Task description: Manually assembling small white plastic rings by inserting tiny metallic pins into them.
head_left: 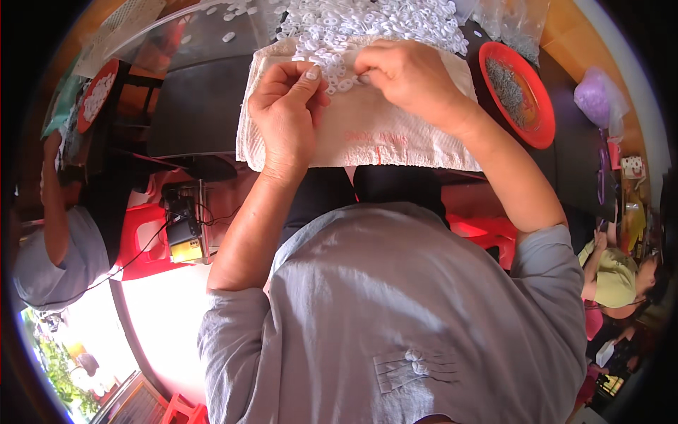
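Note:
A big pile of small white oval plastic pieces with holes (374,20) spreads over the far side of the table and spills onto a cream towel (395,145). Over the towel's left part is my left hand (288,102), thumb and forefinger pinched beside the loose pieces. My right hand (413,76) is also closed in a pinch, just right of the spilled pieces. What either pinch holds is too small or hidden to make out. To the right, a red oval plate (540,131) holds many small grey metal-looking parts.
A clear plastic bag (508,28) lies behind the red plate, and a purple bag (592,97) sits farther right. At left, another person's arm (55,205) is near a red plate of white pieces (97,95). Red stools (145,244) stand below; more people (614,279) sit at right.

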Demonstrator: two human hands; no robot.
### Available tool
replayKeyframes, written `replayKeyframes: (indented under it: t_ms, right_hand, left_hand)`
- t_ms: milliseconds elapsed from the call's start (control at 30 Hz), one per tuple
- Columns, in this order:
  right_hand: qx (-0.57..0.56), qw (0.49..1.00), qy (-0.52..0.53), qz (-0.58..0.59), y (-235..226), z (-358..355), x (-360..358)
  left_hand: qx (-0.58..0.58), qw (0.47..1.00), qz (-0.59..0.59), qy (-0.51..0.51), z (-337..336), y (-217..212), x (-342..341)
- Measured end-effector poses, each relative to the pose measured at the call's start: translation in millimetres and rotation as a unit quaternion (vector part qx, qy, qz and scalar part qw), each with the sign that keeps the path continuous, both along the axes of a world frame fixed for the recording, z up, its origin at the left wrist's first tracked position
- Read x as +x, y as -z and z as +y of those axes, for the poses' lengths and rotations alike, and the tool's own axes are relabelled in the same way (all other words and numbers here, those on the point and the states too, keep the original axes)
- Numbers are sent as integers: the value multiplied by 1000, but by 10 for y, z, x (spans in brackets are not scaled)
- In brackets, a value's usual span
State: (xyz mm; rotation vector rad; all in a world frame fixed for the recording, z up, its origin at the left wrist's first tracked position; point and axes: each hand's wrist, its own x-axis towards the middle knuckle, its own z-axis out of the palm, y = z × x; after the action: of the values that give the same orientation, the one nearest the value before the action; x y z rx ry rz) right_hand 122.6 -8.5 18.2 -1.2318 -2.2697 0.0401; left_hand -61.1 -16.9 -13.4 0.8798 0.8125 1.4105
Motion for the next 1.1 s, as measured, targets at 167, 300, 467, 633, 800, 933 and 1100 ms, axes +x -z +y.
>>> replayKeyframes:
  t_ms: [167,300,467,633,800,933,1100]
  right_hand:
    - [23,994,10,-104,75,4,-167]
    - [58,991,16,-122,145,69,-135]
    - [-200,940,-12,276,-105,-8,-44]
    - [-342,829,10,442,-152,-68,27]
    - [-337,818,17,466,-137,-86,70]
    - [-333,817,14,471,-128,-101,118]
    - [-320,820,23,474,-150,-142,146]
  left_hand:
    - [15,1000,9,-2,-9,22,-11]
    - [35,999,28,-6,-5,21,12]
    - [13,1000,27,0,-10,-38,18]
    - [14,999,43,16,-36,-98,122]
    - [18,997,59,41,-19,-156,191]
    - [20,997,53,51,-19,-194,266]
    - [18,998,35,47,-35,-205,342]
